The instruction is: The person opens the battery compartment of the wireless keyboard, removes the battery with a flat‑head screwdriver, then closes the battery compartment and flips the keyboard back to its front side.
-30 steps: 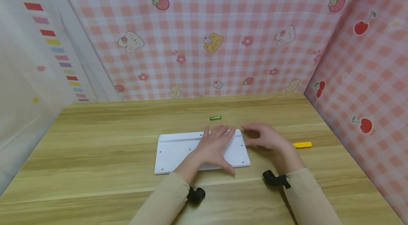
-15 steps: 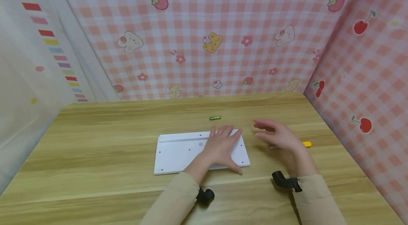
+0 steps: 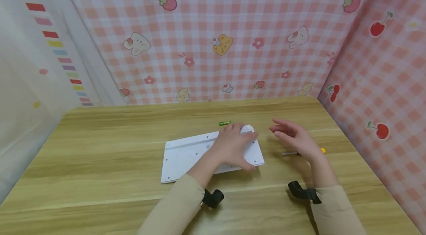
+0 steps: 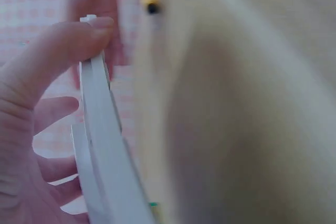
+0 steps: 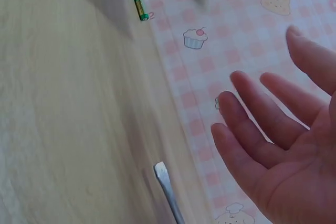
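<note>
A white keyboard (image 3: 186,159) lies underside up, its raised ridge along the far side and small screws dotted over the back. My left hand (image 3: 229,148) spans its right part and grips it, thumb at the near edge and fingers at the far edge. The right end is tilted up off the table while the left end stays low. In the left wrist view the keyboard (image 4: 107,140) shows edge-on between thumb and fingers. My right hand (image 3: 297,139) hovers to the right with loosely bent fingers, holding nothing, partly over a screwdriver (image 3: 290,153) with a yellow handle.
A green battery (image 3: 225,123) lies on the wooden table (image 3: 100,146) just beyond the keyboard. In the right wrist view the screwdriver's flat metal tip (image 5: 161,171) shows. A checked pink cloth (image 3: 199,61) hangs behind the table and along the right side.
The keyboard's right end has risen from the table in my left hand, which first slid right along it. My right hand has moved away from the keyboard's right edge, up and to the right.
</note>
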`<state>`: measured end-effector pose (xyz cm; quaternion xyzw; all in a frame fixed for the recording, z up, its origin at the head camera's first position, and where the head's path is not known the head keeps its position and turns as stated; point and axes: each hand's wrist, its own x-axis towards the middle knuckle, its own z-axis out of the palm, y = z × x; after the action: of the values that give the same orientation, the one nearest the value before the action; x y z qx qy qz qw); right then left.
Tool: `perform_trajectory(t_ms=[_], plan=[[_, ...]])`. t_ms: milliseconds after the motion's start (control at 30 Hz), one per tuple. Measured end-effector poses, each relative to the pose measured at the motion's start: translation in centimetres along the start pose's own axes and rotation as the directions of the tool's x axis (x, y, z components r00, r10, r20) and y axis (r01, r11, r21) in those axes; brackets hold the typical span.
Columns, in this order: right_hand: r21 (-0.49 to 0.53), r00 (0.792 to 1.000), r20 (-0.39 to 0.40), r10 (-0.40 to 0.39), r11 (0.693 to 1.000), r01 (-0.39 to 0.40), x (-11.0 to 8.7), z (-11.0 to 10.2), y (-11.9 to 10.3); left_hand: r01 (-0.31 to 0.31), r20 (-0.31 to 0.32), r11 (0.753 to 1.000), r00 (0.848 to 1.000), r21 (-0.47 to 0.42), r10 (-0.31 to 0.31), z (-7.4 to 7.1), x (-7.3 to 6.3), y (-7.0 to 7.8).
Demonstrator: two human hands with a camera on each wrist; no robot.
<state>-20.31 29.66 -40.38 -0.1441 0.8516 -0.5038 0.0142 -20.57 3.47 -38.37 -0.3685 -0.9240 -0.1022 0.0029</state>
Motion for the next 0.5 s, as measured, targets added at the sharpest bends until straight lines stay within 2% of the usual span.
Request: perform_trajectory(t_ms=[100, 233, 367, 500], plan=[[0.086, 1.000, -0.014, -0.020, 0.996, 0.021, 0.0, 0.1, -0.1, -0.010, -0.019, 1.000, 1.000, -0.030, 0.010, -2.3, -0.2, -0.1], [0.219, 1.000, -0.001, -0.031, 0.975, 0.031, 0.3, 0.8, -0.3, -0.035, -0.066, 0.997, 0.997, -0.073, 0.031, -5.2, -0.5, -0.3], [0.319, 0.998, 0.056, 0.021, 0.947, -0.038, 0.8, 2.1, -0.6, -0.040, -0.098, 0.988, 0.995, -0.148, 0.025, -7.9, -1.1, -0.4], [0.391, 0.987, 0.143, 0.074, 0.912, -0.125, 1.2, 3.5, -1.0, -0.029, -0.119, 0.977, 0.993, -0.212, 0.004, -10.0, -1.8, -0.5]])
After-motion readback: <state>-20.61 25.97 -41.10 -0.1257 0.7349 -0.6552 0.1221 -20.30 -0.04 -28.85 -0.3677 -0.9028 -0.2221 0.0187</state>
